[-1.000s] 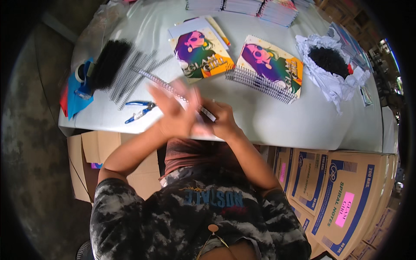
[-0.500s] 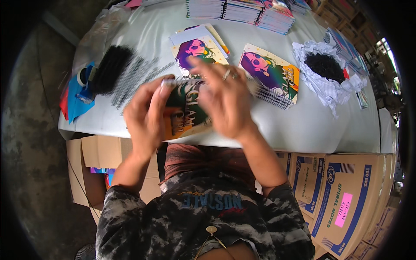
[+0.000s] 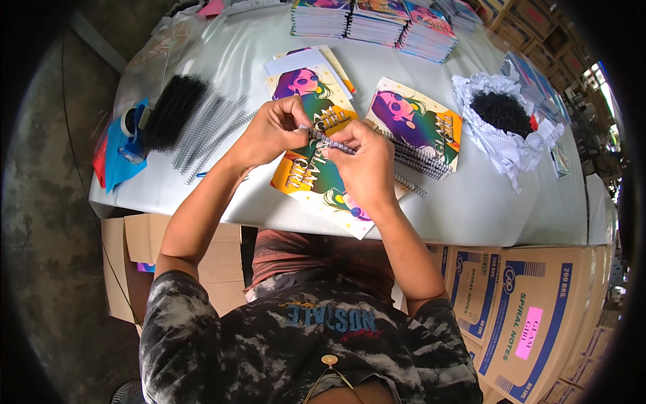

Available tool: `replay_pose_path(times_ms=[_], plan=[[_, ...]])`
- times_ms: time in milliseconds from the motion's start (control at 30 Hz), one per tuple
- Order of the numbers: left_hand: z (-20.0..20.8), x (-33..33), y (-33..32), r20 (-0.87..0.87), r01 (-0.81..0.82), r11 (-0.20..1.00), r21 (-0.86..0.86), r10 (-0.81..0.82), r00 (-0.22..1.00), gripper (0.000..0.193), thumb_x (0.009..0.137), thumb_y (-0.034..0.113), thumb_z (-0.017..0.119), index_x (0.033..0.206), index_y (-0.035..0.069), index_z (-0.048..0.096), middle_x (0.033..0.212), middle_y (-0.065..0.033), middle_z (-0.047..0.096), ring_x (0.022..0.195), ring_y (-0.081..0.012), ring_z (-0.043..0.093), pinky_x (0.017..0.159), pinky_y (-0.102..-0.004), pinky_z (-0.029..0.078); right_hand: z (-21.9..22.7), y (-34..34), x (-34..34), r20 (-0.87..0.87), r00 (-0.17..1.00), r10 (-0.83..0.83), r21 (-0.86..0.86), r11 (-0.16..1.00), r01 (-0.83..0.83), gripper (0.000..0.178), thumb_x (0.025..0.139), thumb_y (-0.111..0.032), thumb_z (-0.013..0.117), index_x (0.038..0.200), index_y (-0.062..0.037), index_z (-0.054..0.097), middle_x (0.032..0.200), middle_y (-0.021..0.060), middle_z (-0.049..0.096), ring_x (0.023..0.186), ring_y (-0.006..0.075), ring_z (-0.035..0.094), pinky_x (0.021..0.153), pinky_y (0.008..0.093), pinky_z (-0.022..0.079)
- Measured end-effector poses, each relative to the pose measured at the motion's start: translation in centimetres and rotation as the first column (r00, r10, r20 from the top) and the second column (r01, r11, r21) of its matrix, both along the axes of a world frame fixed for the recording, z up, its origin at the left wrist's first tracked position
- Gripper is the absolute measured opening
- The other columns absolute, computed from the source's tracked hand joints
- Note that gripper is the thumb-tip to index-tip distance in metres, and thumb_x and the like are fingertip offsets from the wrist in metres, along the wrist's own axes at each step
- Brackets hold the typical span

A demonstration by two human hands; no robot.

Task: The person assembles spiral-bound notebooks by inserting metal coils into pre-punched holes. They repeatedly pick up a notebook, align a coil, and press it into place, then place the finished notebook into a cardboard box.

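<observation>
A notebook [image 3: 311,176] with a colourful illustrated cover lies tilted before me, over the front part of the table. Along its far edge runs a spiral binding coil [image 3: 409,184], whose loose end sticks out past the right side. My left hand [image 3: 277,131] is closed, thumb and fingertips pinching the coil at the notebook's left corner. Closed as well, my right hand [image 3: 367,161] grips the bound edge near its middle, partly covering coil and cover. Just beyond the hands lie loose covers and sheets [image 3: 303,84]. Right of them rests a stack of similar notebooks [image 3: 417,121] with coils.
Loose clear coils [image 3: 208,131] and a dark coil bundle [image 3: 176,108] lie left, beside a tape roll [image 3: 129,122] on blue material. Crumpled paper [image 3: 471,87] holds black curly scraps [image 3: 501,111]. Notebook stacks [image 3: 377,23] stand at the back. Cardboard boxes [image 3: 531,323] stand below.
The notebook has come down from a raised, steeper position to a flatter one. My right hand has gone from blurred, spread fingers to a pinch at the bound edge. My left hand has shifted right.
</observation>
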State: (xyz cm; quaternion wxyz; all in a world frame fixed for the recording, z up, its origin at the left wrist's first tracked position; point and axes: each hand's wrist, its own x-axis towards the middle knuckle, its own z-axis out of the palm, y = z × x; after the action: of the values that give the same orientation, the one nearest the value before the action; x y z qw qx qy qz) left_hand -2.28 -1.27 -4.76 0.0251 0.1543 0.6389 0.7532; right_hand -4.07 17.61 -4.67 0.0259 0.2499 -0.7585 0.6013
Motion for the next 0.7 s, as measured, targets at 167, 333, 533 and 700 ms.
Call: replay_pose_path(times_ms=[167,333,533,700], plan=[[3.3,0.4,3.4,-0.257,-0.259,0.849,-0.46,0.152,0.954,0.023,0.087,0.014,0.057,0.105,0.0,0.056,0.084,-0.0037,0.06,0.077,-0.0104,0.054,0.073,-0.0257,0.045,2.7,5.5,-1.8,-0.272,0.942,-0.199,-0.212,0.967,0.143,0.024,0.065,0.006,0.073,0.085,-0.0008,0.062,0.083,0.0023,0.062,0.073,0.0094,0.057,0.07,0.0228,0.047],[2.0,-8.9,9.9,-0.236,-0.697,0.714,-0.06,0.669,0.705,0.029,0.088,0.016,0.055,0.105,-0.004,0.044,0.078,-0.0129,0.06,0.067,-0.0164,0.058,0.059,-0.0309,0.046,-1.0,14.9,-8.3,-0.143,0.752,-0.644,-0.466,0.714,0.522,0.051,0.089,-0.036,0.047,0.122,0.003,0.046,0.129,0.0154,0.044,0.12,0.0228,0.04,0.104,0.0357,0.025],[-5.8,-11.6,12.3,-0.578,-0.759,0.122,-0.64,0.573,0.58,0.029,0.087,0.028,0.052,0.104,0.005,0.054,0.103,-0.0206,0.055,0.094,-0.0349,0.055,0.076,-0.0424,0.044,-12.2,12.8,-10.3,0.049,0.813,-0.58,-0.404,0.733,0.547,0.04,0.093,-0.024,0.045,0.12,0.0062,0.05,0.124,0.0164,0.051,0.112,0.022,0.049,0.096,0.0309,0.036],[-4.6,-9.4,6.8,-0.543,-0.565,-0.053,-0.824,0.362,0.758,0.069,0.076,0.059,0.054,0.122,0.009,0.048,0.129,-0.0147,0.042,0.126,-0.0327,0.029,0.104,-0.0515,0.014,-11.8,12.4,-9.9,-0.032,0.734,-0.679,-0.352,0.695,0.627,0.034,0.09,-0.015,0.052,0.117,0.0063,0.051,0.11,0.0138,0.058,0.097,0.0153,0.054,0.084,0.0267,0.043]])
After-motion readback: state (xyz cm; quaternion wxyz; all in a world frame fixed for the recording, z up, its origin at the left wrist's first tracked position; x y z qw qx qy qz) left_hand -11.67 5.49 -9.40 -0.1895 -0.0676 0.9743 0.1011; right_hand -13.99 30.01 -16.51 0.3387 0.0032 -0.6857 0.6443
